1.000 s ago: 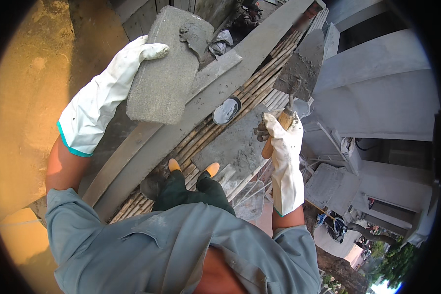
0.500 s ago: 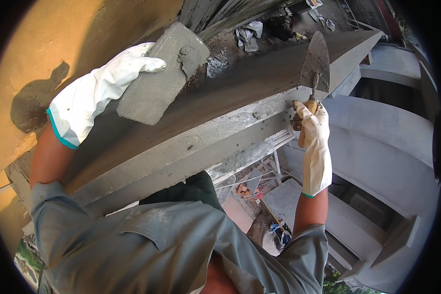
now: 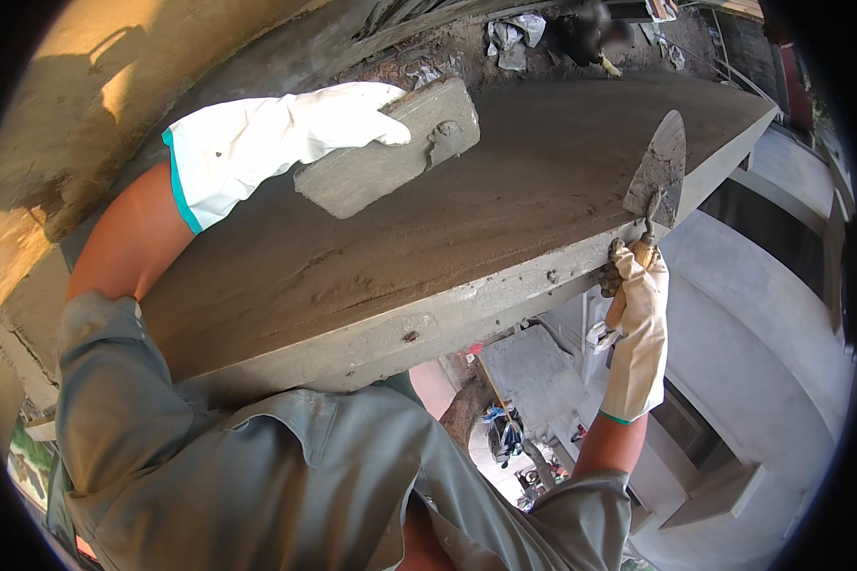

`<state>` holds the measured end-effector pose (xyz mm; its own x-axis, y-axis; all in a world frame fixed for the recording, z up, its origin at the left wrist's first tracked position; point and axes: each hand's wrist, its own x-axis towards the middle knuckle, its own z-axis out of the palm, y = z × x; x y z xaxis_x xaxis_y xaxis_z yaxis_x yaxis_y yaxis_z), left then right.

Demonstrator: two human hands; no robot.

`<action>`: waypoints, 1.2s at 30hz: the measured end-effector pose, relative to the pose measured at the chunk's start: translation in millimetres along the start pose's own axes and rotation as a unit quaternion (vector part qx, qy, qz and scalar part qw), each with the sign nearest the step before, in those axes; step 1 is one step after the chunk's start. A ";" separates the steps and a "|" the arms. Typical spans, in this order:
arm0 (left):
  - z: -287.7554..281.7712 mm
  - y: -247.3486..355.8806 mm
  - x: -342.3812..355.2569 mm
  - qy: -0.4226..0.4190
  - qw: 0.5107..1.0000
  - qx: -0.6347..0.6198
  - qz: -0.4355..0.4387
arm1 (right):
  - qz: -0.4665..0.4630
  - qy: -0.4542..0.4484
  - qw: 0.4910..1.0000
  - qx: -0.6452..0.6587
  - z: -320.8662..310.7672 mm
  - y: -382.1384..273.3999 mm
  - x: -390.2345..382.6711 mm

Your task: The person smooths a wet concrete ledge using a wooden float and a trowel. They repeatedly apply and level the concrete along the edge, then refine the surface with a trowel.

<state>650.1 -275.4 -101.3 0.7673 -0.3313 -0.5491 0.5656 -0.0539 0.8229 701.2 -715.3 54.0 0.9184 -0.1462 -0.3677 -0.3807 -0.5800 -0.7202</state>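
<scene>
My left hand [image 3: 286, 133], in a white glove with a green cuff, grips a grey, cement-coated plastering float [image 3: 367, 176] from its far side. The float is tilted above the ledge, and a lump of mortar [image 3: 445, 141] sticks to its face. Its handle is hidden. My right hand [image 3: 644, 314], in a similar glove with dirty fingertips, is closed around the wooden handle of a pointed trowel [image 3: 665, 162]. The trowel's blade points up and away, over the ledge's outer edge, with mortar smears on it. Beneath both tools lies the damp grey cement top of the ledge [image 3: 352, 271].
A yellow wall [image 3: 76, 105] rises on the left. The ledge's pale front face [image 3: 419, 328] drops off toward a lower level with a grey slab [image 3: 533, 366]. Curved grey concrete [image 3: 752, 295] stands at the right. Another person [image 3: 590, 43] is at the far end, near crumpled sacks [image 3: 514, 40].
My left hand has moved right with the float, which now lies flatter over the ledge. The trowel in my right hand sits slightly lower and further right in view. More of the ledge's top shows.
</scene>
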 end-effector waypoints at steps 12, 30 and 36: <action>72.8 27.1 121.5 -0.100 0.976 0.148 0.124 | 0.015 -0.012 1.000 -0.012 -12.9 17.0 8.5; 182.3 68.0 147.8 -0.141 0.953 0.152 0.219 | 0.013 0.057 0.997 0.047 1.9 31.9 8.4; 135.1 65.9 88.3 -0.039 0.864 0.280 0.417 | 0.012 0.034 0.997 0.069 -0.8 33.2 8.9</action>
<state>714.3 -435.4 -75.8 0.8028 -0.5356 0.2620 -0.4255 -0.2068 0.8810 696.8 -736.4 27.3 0.9126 -0.2156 -0.3473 -0.4086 -0.4614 -0.7875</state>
